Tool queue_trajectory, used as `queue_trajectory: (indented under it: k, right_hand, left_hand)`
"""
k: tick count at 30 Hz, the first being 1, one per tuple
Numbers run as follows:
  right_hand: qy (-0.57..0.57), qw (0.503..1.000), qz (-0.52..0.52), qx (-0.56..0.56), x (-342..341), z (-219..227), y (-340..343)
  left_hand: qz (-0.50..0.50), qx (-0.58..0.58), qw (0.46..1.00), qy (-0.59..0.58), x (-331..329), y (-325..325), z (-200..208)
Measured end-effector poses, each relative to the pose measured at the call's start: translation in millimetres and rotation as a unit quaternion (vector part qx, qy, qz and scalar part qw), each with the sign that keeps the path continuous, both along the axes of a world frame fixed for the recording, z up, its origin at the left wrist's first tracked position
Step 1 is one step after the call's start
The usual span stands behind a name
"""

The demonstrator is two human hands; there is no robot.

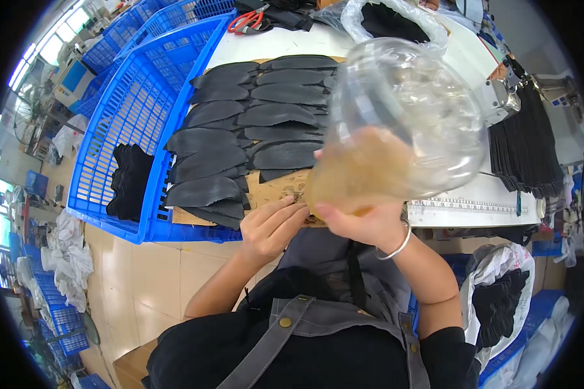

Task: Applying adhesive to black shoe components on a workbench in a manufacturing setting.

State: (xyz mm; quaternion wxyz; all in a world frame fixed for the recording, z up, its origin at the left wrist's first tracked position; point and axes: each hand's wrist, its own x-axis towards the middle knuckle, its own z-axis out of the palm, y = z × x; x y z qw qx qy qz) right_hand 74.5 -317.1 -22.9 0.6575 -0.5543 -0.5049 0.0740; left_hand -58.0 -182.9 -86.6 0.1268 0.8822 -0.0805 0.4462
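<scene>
Tilted over the front of the table is a large clear plastic bottle point(435, 123), with yellowish liquid gathered in its lower left end. My right hand point(360, 217) is wrapped round that end, partly seen through the plastic, and a bangle circles its wrist. Beside it, my left hand point(269, 227) is closed at the front edge of a cardboard sheet point(272, 188), its fingertips close to the bottle's low end. Whatever the left fingers hold is hidden. Overlapping rows of black leaf-shaped pieces point(207, 152) cover the cardboard beyond my hands.
Left of the table, a blue plastic crate point(130, 104) holds stacked black pieces point(131, 181). Red-handled scissors point(246, 21) lie at the back. A ruler point(461, 203) runs along the front right edge, near a sewing machine point(499, 100). A white sack point(525, 259) stands lower right.
</scene>
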Motion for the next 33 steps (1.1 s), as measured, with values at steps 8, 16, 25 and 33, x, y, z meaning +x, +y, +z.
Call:
queue_trajectory:
  k: [8,16,25,33]
  right_hand:
    - [-0.110,0.993,-0.027,-0.028,-6,-1,16]
    - [-0.005,0.990,-0.084,-0.117,-2,-7,7]
    - [-0.201,0.935,-0.288,-0.047,35,6,-57]
    - [0.032,0.954,-0.281,0.102,8,27,-64]
  left_hand:
    - [0.022,0.024,0.999,0.006,-5,7,-13]
    - [0.008,0.041,0.999,0.012,-1,5,-5]
    - [-0.005,0.035,0.999,0.012,4,4,-4]
    - [-0.001,0.028,1.000,0.001,3,5,-4]
